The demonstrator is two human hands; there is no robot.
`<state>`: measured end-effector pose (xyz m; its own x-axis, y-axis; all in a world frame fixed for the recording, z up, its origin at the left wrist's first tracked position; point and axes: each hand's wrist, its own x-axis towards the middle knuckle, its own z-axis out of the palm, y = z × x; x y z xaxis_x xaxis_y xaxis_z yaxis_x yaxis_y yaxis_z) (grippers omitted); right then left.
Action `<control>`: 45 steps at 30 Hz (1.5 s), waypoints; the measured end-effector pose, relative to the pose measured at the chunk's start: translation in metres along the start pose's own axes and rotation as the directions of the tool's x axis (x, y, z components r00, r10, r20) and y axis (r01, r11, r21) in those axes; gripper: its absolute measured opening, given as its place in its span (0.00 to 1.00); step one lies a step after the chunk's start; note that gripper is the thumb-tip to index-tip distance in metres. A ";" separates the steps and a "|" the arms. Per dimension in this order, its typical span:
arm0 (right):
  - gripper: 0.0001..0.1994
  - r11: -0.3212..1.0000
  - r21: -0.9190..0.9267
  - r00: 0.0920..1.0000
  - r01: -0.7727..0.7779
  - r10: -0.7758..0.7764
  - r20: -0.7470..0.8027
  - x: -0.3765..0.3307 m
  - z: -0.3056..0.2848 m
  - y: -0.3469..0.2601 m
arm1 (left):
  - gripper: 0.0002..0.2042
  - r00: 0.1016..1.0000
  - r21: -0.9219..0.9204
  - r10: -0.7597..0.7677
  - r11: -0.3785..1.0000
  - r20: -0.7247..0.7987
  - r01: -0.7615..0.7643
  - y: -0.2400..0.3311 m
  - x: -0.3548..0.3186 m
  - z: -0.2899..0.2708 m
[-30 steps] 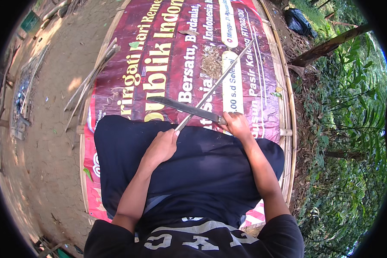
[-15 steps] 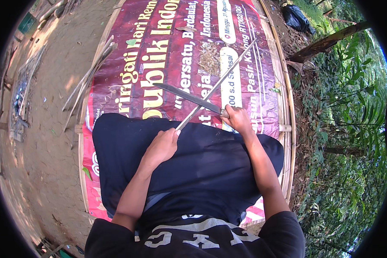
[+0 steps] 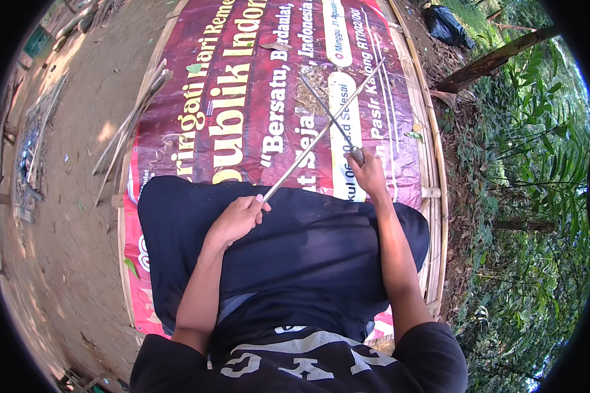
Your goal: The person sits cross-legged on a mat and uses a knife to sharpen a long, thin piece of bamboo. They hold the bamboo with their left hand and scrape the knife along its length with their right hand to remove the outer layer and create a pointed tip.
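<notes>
My left hand (image 3: pixel 237 218) is closed round the near end of a long thin stick (image 3: pixel 296 164), which slants up and away to the right. In my right hand (image 3: pixel 367 171) is the handle of a machete (image 3: pixel 330 115). Its dark blade points away and to the left, turned nearly edge-on, and crosses the stick about midway. Whether the blade touches the stick I cannot tell for sure. Beyond the crossing, a small heap of pale shavings (image 3: pixel 313 95) lies on the dark red printed banner (image 3: pixel 223 98). Dark cloth (image 3: pixel 308 242) covers my lap below both hands.
Several thin sticks (image 3: pixel 134 121) rest over the banner's left edge. Bamboo poles (image 3: pixel 439 150) edge the platform on the right. Past them are a black plastic bag (image 3: pixel 447 26), a log (image 3: pixel 498 62) and green plants (image 3: pixel 531 183). Bare earth (image 3: pixel 72 177) spreads along the left.
The machete has moved along the stick, away from me, and its blade has swung from pointing left to pointing more forward, turning edge-on. My left hand has shifted slightly left and nearer.
</notes>
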<state>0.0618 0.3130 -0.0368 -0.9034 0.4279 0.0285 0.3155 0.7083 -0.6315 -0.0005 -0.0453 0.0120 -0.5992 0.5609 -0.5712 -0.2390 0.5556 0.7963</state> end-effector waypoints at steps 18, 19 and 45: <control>0.15 0.852 -0.143 0.860 0.504 -0.479 0.177 -0.040 0.023 -0.058 | 0.21 0.953 -0.513 -0.016 0.840 0.303 0.177 0.023 0.008 0.003; 0.16 0.827 -0.141 0.837 0.544 -0.522 0.165 -0.042 0.024 -0.058 | 0.21 0.950 -0.513 -0.013 0.839 0.312 0.180 0.023 0.007 0.002; 0.14 0.976 -0.209 0.997 0.058 -0.066 -0.033 0.001 0.020 0.013 | 0.21 0.964 -0.499 -0.006 0.855 0.267 0.143 0.011 0.000 0.010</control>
<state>0.0593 0.3116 -0.0601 -0.9123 0.3981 0.0959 0.3162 0.8337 -0.4527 0.0044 -0.0334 0.0187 -0.3724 0.7009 -0.6083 -0.6715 0.2489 0.6979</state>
